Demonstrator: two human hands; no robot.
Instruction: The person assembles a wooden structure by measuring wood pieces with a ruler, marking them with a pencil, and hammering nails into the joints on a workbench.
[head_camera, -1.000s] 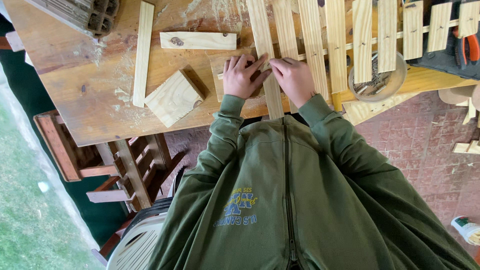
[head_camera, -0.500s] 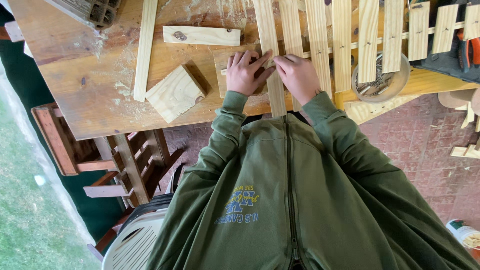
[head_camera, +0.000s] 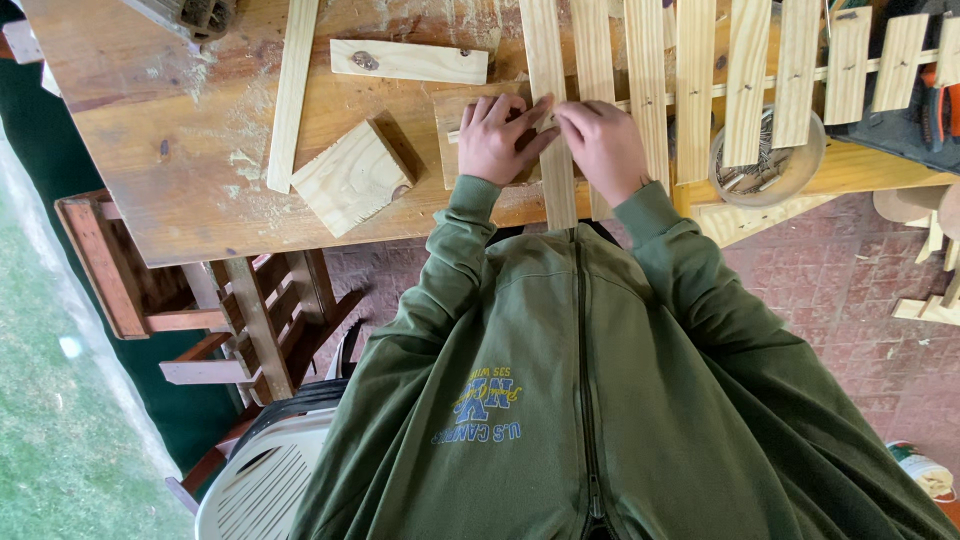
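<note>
At the near edge of the worn wooden counter (head_camera: 180, 160), a pale pine slat (head_camera: 552, 150) is pinched by the fingers of the left hand (head_camera: 497, 140) and the right hand (head_camera: 604, 148), closed together on it. A square pale wood block (head_camera: 352, 175) lies toward the left. Farther back, a slatted pale wood panel (head_camera: 760, 70) is spread across the counter.

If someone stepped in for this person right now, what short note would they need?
Left hand: fingers down on a vertical wooden slat where the thin cross strip meets it.
Right hand: pinching at the same spot; what it grips is too small to tell.
Done: several slats to the right already lie across the strip.
Left: this slat looks unfastened.
Nearby: square wood block, loose short board, bowl of small metal pieces on the workbench.
</note>
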